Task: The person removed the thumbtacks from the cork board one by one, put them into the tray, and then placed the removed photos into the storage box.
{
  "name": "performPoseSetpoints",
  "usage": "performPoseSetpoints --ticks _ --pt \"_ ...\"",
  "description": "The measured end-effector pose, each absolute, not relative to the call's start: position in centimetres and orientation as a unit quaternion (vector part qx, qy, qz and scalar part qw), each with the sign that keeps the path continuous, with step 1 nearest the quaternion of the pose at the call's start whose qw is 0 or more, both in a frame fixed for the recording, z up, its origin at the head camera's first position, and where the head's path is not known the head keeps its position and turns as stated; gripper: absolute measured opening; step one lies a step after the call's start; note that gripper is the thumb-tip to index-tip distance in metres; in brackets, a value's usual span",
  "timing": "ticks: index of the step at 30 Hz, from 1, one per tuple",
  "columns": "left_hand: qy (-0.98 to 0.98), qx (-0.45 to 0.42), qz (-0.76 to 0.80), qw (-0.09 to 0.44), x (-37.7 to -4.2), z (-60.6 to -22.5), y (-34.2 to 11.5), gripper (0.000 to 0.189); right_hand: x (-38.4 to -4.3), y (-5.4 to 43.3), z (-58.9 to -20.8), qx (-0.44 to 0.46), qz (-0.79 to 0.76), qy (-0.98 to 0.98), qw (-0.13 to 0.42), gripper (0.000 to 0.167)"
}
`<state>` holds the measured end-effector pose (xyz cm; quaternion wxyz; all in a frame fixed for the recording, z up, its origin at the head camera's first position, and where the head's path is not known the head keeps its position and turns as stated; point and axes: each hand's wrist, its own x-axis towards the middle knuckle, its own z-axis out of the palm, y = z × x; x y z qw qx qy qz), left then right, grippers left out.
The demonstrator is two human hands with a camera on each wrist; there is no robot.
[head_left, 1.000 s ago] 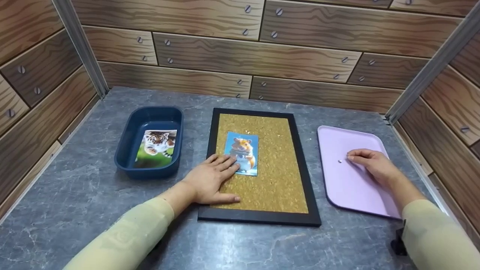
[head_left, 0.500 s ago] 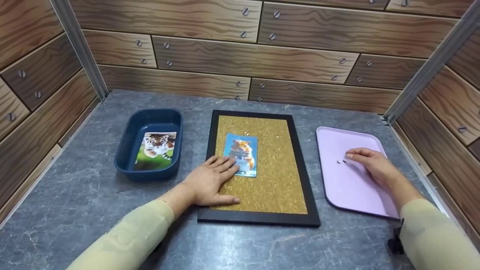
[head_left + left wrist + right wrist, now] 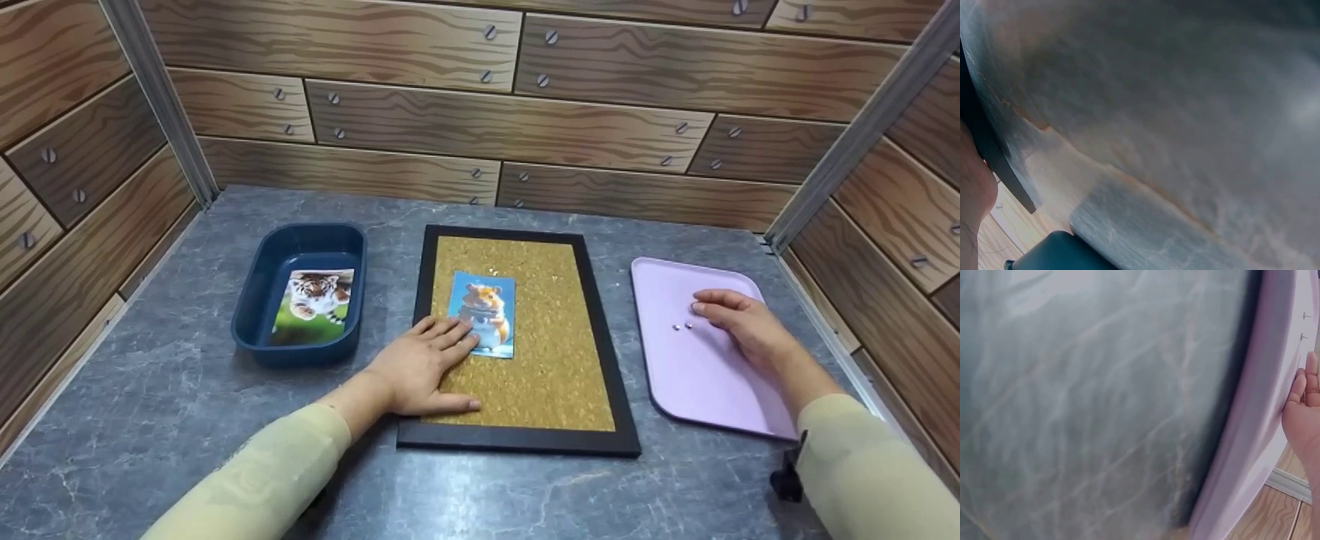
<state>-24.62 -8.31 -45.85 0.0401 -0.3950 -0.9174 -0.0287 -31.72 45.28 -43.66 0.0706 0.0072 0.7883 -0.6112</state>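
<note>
My left hand (image 3: 416,364) lies with fingers spread on the cork board (image 3: 555,360). Its fingertips rest on the lower left part of a hamster picture card (image 3: 491,300). Over the lilac tray (image 3: 694,382) is my right hand (image 3: 750,330), thumb and fingertips close together above the surface. Nothing plainly shows between them, though a small thing there might be hidden. Two thumbtacks lie just left of those fingers; in the right wrist view one thumbtack (image 3: 1303,337) and its neighbour stand points up. In that view the right hand (image 3: 1303,422) has its fingers extended.
A dark blue bin (image 3: 251,300) at the left holds a tiger picture card (image 3: 311,307). The board's black frame (image 3: 525,441) sits on the grey marbled table (image 3: 555,495). Wood-patterned walls (image 3: 420,112) enclose the back and sides.
One thumbtack showed on the tray a second ago; a second one appeared beside it under the right fingers. The right hand has since shifted slightly up and away from them. The left hand stays.
</note>
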Motion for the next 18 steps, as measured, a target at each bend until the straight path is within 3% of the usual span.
performPoseSetpoints --ticks 4,7,11,18 --pt "-0.916 -0.397 -0.031 0.043 -24.6 -45.8 -8.3 0.102 -31.7 44.9 -42.4 0.0 -0.651 0.756 0.072 0.022" --pt "-0.916 -0.398 -0.033 0.045 -24.5 -45.8 -8.3 0.101 -31.1 43.8 -40.5 -0.009 -0.655 0.753 0.063 0.017" --pt "-0.917 -0.395 -0.032 0.042 -24.5 -45.7 -8.3 0.102 -31.3 42.3 -38.6 -0.017 -0.631 0.774 0.044 0.018" --pt "-0.918 -0.392 -0.032 0.041 -24.5 -45.8 -8.3 0.102 -33.8 40.6 -38.6 -0.049 -0.607 0.793 0.029 0.034"
